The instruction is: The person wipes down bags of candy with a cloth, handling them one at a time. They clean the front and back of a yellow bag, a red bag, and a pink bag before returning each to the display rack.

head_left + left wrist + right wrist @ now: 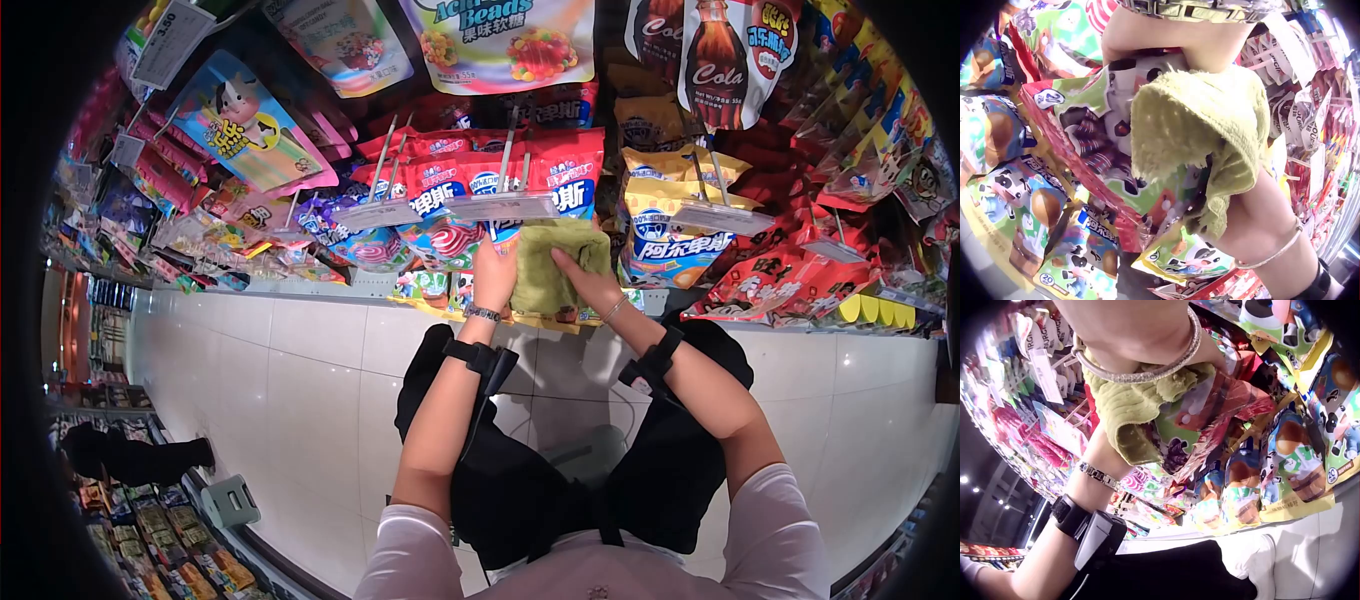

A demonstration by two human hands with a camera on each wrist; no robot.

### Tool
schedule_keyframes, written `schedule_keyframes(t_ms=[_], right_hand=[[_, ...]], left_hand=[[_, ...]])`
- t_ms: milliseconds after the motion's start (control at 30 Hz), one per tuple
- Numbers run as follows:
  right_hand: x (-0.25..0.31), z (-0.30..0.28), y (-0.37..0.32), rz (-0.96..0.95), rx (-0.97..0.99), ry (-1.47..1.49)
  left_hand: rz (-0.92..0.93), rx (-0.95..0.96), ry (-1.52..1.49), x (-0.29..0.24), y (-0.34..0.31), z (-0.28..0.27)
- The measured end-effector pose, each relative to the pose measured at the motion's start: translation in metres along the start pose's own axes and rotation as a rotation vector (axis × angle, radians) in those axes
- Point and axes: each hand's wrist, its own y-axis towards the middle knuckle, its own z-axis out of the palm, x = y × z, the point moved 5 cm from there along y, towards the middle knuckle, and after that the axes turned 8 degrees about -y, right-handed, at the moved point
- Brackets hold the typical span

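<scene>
You have the cloth (562, 235) and a candy bag (1107, 134) between your hands, at the shelf's front edge (390, 285). Your left hand (493, 277) grips the bag along its side, its fingertips partly hidden. Your right hand (592, 282) is closed on the cloth, thumb laid over its face; you can't see the other fingers clearly. The cloth drapes over part of the bag, touching it, with one end hanging loose. The bag tilts, its red border and cow print showing past the cloth.

Red bags (565, 165) hang just beyond your hands, yellow bags (675, 245) to the right of them. Lower bags (1291, 456) stand near the held one. Behind your left side, a stool (230, 502) sits on the tiled floor (300, 390).
</scene>
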Motion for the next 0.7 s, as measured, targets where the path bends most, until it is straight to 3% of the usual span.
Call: schedule_keyframes(t_ms=[100, 167, 233, 267, 367, 500, 567, 700], right_hand=[[0.001, -0.001, 0.008, -0.064, -0.023, 0.032], [0.000, -0.001, 0.010, 0.019, 0.011, -0.021], [-0.004, -0.002, 0.015, 0.029, 0.014, -0.035], [-0.006, -0.002, 0.017, 0.039, 0.016, -0.049], [0.005, -0.004, 0.019, -0.103, -0.072, -0.025], [0.001, -0.006, 0.022, -0.098, -0.070, -0.013], [-0.003, -0.005, 0.022, 0.000, 0.010, -0.039], [0.008, -0.004, 0.005, 0.141, -0.002, -0.138]], left_hand=[[0.038, -0.011, 0.028, 0.006, 0.006, 0.001], [0.042, -0.010, 0.077, 0.005, 0.008, 0.001], [-0.140, 0.031, 0.148, -0.004, 0.010, 0.002], [-0.141, 0.032, 0.148, -0.001, 0.012, 0.002], [-0.100, 0.057, 0.162, 0.009, 0.019, 0.006], [0.043, -0.014, 0.163, 0.002, 0.021, 0.006], [0.078, -0.030, 0.154, 0.000, 0.020, 0.007], [-0.033, -0.004, 0.167, 0.002, 0.012, 0.003]])
